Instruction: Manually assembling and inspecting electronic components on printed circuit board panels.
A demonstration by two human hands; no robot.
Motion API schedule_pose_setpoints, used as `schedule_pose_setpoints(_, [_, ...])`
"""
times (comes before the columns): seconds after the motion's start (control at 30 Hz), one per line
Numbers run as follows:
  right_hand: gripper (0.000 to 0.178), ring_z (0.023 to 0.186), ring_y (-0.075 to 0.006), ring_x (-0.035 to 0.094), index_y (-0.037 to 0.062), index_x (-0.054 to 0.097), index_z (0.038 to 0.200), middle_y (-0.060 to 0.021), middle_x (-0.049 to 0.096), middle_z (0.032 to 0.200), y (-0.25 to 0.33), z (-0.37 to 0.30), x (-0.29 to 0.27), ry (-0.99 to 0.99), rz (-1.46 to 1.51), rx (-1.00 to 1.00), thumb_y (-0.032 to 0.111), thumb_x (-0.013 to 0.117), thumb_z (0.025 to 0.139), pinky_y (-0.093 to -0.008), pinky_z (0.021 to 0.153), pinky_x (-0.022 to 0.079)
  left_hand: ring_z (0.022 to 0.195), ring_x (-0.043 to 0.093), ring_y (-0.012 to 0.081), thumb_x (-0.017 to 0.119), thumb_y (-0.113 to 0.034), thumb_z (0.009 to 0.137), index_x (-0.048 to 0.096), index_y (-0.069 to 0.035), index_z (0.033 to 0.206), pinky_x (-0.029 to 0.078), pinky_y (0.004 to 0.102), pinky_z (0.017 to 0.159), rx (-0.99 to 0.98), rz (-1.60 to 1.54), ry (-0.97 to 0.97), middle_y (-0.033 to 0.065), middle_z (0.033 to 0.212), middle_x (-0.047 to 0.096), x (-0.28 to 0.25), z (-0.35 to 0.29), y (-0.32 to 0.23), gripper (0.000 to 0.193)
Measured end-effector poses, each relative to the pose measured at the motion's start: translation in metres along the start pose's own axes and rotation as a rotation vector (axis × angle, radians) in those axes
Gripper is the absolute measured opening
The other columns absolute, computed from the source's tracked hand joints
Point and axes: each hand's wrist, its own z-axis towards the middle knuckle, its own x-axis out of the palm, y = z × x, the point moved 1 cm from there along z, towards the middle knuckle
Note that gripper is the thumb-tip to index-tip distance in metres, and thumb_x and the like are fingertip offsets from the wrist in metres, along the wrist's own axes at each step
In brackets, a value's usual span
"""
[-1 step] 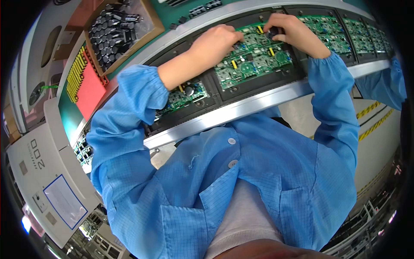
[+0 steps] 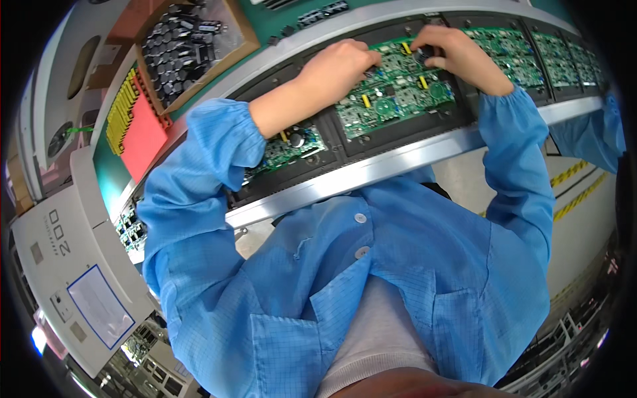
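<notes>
Both my hands work over a green circuit board [image 2: 402,101] set in a black carrier frame. At its far right part, my right hand [image 2: 458,54] pinches a black cylindrical capacitor [image 2: 421,55] between thumb and fingers, right at the board beside a yellow component [image 2: 406,48]. Over the board's far left corner my left hand [image 2: 338,67] is closed, fingertips pointing down. Something dark shows under those fingertips, mostly hidden by them. A second board [image 2: 292,154] with a black capacitor [image 2: 296,140] standing on it lies partly beneath my left forearm.
A cardboard box [image 2: 248,45] of loose black capacitors stands at the far left. Beside it are a red sheet [image 2: 143,147] and a row of yellow parts [image 2: 122,113]. A metal rail [image 2: 378,166] runs along the near side; further boards [image 2: 507,56] continue rightward. Another blue sleeve [image 2: 587,136] shows at right.
The whole view has shifted slightly, with the scene a little farther right and lower. Both hands stay at the same spots on the board.
</notes>
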Motion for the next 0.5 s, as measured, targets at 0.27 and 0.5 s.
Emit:
schedule_pose_setpoints(0.27, [0.029,0.094,-0.0192,0.062,0.0023,0.068,0.119,-0.011,0.066,0.121,0.053,-0.073,0.015,-0.566,0.115,0.268,-0.005,0.067,0.091,-0.0287,0.085,0.05,0.108,0.065,0.0278,0.073,-0.01,0.085,0.073,-0.016,0.119,0.055,0.0404,0.093,0.087,0.19,-0.255,0.0044,0.114,0.071,-0.056,-0.036,0.051,0.034])
schedule_pose_setpoints(0.5, [0.015,0.103,-0.025,0.065,0.0005,0.07,0.11,-0.012,0.067,0.112,0.084,-0.106,0.07,-0.722,0.061,0.435,-0.003,0.063,0.096,-0.0313,0.09,0.05,0.116,0.058,0.0401,0.073,-0.013,0.084,0.05,-0.016,0.145,0.05,0.047,0.102,-0.295,0.494,-0.122,0.0176,0.126,0.061,-0.13,-0.123,0.216,0.065])
